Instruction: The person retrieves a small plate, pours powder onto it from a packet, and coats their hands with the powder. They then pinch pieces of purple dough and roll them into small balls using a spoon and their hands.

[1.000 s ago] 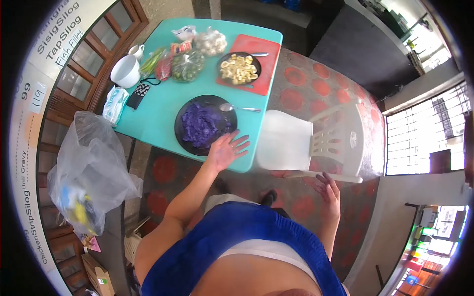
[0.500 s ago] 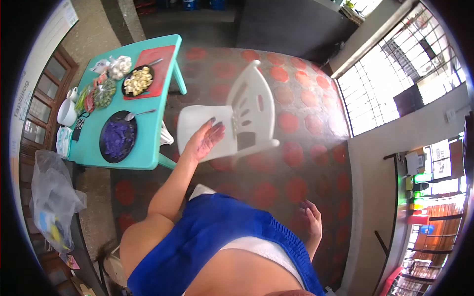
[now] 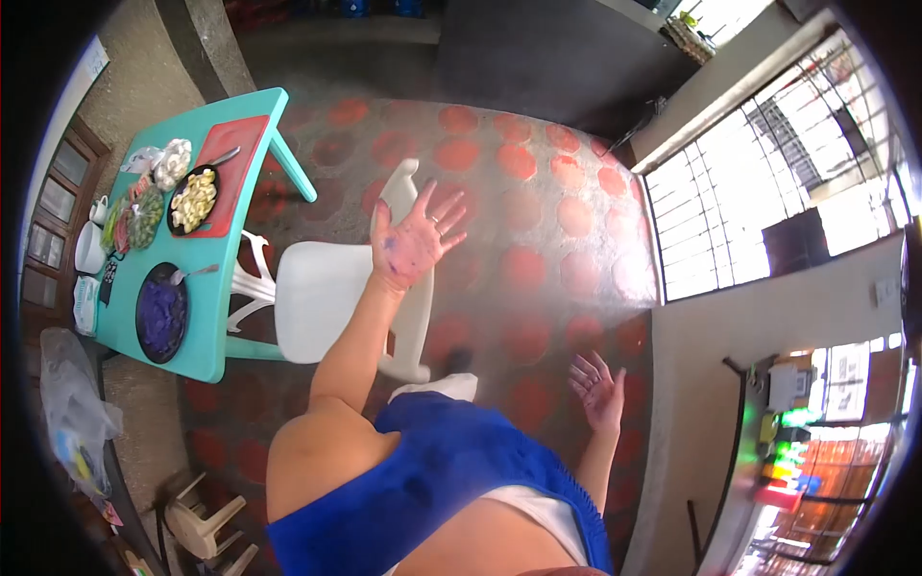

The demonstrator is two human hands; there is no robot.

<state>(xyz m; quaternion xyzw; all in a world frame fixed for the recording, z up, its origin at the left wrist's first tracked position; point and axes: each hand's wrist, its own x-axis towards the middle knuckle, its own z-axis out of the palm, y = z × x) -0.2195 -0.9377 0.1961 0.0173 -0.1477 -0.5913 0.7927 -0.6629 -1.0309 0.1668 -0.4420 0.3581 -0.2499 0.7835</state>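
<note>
Dark floor with red patches [image 3: 523,341], barred window [image 3: 720,192] at right, turquoise table [image 3: 219,288] at left. Dark plate [image 3: 152,280] at near end of table, holds mashed-looking purple food [image 3: 165,319]; spoon [image 3: 200,272] lies over its edge. Black dish [image 3: 177,227] on red board [image 3: 242,187], full of pale yellow chunks [image 3: 196,198]; another utensil [image 3: 226,155] beside chunks, handle over board. Clear bag [image 3: 145,218] of small green produce, next to it a bag of white pieces [image 3: 173,165], type unclear. White tub [image 3: 89,248] at far side, contents not visible; white cup [image 3: 99,209] near it, contents too small to tell. White-and-teal packet [image 3: 85,305] at table edge. Large see-through plastic bag [image 3: 77,389] lower left, blue and yellow items inside, blurred.

Left hand [image 3: 415,238]: bare, nothing held, palm up, fingers spread, purple stains on palm, ring on; overlaps back of white chair [image 3: 322,298] in view, contact can't tell. Chair sits beside table. Right hand [image 3: 597,389]: unloaded, fingers loosely apart, over floor, well apart from table.
</note>
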